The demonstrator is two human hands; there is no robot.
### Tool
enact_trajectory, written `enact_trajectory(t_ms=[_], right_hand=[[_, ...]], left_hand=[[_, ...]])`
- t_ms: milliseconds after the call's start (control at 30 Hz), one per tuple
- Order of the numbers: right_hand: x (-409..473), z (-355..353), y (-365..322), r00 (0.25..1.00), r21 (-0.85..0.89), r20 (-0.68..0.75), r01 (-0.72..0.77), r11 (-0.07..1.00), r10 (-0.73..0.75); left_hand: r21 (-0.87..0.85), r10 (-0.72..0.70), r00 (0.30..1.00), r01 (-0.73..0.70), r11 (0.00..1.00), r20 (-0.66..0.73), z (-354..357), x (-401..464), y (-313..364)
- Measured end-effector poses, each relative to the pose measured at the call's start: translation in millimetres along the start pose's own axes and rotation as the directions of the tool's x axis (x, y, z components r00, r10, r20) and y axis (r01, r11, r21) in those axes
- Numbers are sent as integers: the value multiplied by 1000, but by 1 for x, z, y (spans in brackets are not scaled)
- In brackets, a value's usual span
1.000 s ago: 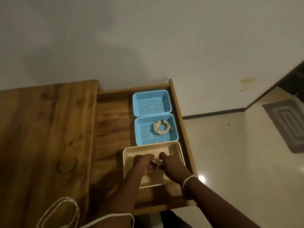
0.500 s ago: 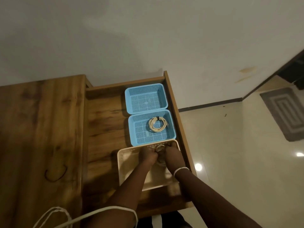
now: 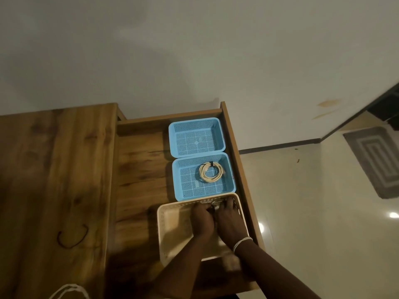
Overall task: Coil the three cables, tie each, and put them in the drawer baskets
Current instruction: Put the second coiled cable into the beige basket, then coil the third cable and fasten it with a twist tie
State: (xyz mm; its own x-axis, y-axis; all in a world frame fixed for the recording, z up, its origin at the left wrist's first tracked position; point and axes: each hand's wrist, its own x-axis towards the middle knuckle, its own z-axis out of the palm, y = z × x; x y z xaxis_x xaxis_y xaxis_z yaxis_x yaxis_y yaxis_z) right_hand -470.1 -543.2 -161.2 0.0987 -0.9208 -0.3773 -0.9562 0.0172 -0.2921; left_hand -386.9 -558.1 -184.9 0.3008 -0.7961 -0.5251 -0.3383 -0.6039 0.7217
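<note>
Lowering a small cable bundle [image 3: 216,206], pinched between left hand [image 3: 201,219] and right hand [image 3: 230,221], into the far right corner of the beige basket [image 3: 172,231], nearest of three in the drawer [image 3: 138,169], just beyond the fingertips, long axis hidden.

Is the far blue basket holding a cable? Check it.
No, the far blue basket shows only bare mesh; the coiled cable lies in the middle blue basket.
</note>
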Motion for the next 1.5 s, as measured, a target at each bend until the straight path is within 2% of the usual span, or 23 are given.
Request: enact_trajectory(t_ms=[100,200,300,367,467,600,700,800,900,1033,1167,1233,1333,1433,1500], right_hand=[[0,16,3,1000,-100,18,2,995,0],[0,14,3,999,-210,22,-25,977,31],[0,16,3,999,-261,37,32,965,-24],[2,13,3,999,-263,31,38,964,-31],[-1,7,1,998,-132,51,-29,991,36],[2,9,7,992,-154,26,126,980,-124],[4,-9,3,989,-211,29,145,967,-142],[-1,-56,-16,987,-161,34,160,974,-156],[1,-92,-48,992,-160,29,126,979,-123],[11,-123,-112,966,-121,-30,252,960,-257],[-1,-137,-207,844,-178,-65,516,838,-533],[-19,-127,-257,753,-187,-52,638,747,-656],[-56,-94,-327,566,-151,86,821,551,-820],[-113,-50,-384,344,-20,271,936,352,-899],[-156,-25,-411,242,89,362,952,292,-900]], left_hand=[[95,58,998,-57,994,-2,-1,-1,-1],[117,62,998,-64,991,18,-3,-3,2],[204,81,994,-95,974,80,-6,-1,0],[241,101,986,-132,962,136,-10,0,-1],[217,124,965,-176,960,231,-19,-3,6],[229,162,940,-236,945,299,-40,-13,21],[252,169,927,-260,932,334,-62,-14,35],[283,171,918,-281,917,358,-93,-4,44],[196,203,944,-257,946,259,-136,-6,63],[108,271,962,-267,958,-21,-214,-9,76],[29,278,917,-282,959,-287,-320,-32,53],[18,256,866,-275,961,-429,-374,-63,25],[-24,183,778,-246,969,-601,-441,-119,-37],[-30,97,743,-155,987,-662,-491,-188,-120],[-29,20,776,-49,998,-630,-511,-231,-169]])
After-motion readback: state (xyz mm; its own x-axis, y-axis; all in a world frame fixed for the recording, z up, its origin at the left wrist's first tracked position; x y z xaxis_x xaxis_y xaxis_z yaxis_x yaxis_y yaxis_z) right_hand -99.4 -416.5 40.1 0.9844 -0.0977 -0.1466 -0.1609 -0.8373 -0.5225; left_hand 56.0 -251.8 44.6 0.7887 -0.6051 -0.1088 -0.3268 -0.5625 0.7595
